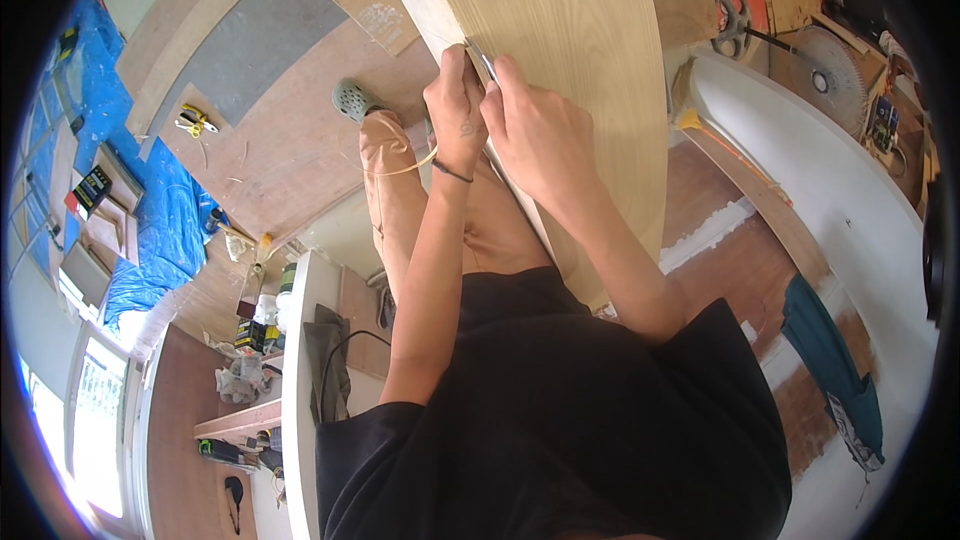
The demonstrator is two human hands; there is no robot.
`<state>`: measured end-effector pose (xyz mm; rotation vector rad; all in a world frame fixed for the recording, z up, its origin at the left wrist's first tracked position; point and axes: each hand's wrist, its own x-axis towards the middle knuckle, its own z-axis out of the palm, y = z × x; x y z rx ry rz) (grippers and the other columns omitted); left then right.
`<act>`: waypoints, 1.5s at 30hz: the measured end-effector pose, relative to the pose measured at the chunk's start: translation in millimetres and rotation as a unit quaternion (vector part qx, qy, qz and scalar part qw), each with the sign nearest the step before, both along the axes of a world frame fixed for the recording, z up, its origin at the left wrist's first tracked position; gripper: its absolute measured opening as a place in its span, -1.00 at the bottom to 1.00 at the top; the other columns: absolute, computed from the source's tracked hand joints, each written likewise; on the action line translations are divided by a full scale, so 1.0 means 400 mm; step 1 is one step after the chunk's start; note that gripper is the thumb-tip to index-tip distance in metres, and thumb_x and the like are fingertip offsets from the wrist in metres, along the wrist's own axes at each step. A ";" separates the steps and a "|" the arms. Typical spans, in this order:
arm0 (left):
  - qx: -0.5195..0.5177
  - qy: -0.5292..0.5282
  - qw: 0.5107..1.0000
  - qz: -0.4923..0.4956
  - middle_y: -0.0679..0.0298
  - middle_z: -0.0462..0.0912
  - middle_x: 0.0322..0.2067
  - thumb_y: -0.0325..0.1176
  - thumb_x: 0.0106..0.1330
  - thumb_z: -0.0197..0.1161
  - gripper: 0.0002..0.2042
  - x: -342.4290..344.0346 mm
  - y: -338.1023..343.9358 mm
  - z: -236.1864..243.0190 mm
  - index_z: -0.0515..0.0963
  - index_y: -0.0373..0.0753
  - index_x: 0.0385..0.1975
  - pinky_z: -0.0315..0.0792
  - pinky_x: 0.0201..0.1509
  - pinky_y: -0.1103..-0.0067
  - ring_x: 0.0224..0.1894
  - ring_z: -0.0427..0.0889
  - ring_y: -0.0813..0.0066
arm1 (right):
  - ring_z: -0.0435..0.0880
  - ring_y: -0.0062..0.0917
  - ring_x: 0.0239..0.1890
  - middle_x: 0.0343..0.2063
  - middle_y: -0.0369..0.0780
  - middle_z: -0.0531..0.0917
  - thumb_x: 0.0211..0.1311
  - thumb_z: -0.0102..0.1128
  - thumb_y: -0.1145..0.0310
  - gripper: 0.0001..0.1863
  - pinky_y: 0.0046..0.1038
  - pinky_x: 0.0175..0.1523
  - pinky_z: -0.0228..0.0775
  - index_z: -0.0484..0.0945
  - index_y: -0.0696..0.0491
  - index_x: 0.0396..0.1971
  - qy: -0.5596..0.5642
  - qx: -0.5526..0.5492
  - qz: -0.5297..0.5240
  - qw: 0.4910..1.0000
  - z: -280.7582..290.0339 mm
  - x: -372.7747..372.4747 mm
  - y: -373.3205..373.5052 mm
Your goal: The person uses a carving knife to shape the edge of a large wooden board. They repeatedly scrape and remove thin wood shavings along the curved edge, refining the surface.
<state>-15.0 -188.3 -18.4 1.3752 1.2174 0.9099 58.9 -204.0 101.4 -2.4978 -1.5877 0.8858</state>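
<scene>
A long wood-grain panel (560,10) with a pale edge stands in front of me. At its left edge my right hand (540,135) is closed around a slim metal tool (482,55), which looks like a knife; its handle is hidden in my fingers. Right beside it, my left hand (458,105) is closed in a fist against the same edge. A thin yellowish strip (395,172) comes out below that fist and curls left across my trouser leg. What lies inside the left fingers is mostly hidden.
Yellow-handled pliers (195,121) lie on the board-covered floor at left, near a blue tarp (165,230). A white shelf unit (305,330) with tools stands close on my left. To the right are a curved white panel (800,140), a fan (820,80) and a teal cloth (825,350).
</scene>
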 end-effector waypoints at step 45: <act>0.028 0.023 0.999 0.000 -0.02 0.48 -0.60 -0.61 0.28 0.01 -0.93 0.001 -0.020 0.002 0.32 -0.31 -0.30 0.37 -0.57 0.47 -0.66 0.42 0.07 | 0.60 -0.20 -0.58 -0.62 -0.13 0.60 0.29 0.01 0.30 -0.81 -0.20 -0.51 0.37 0.39 0.11 -0.23 -0.031 0.026 0.009 0.999 0.001 -0.005 -0.029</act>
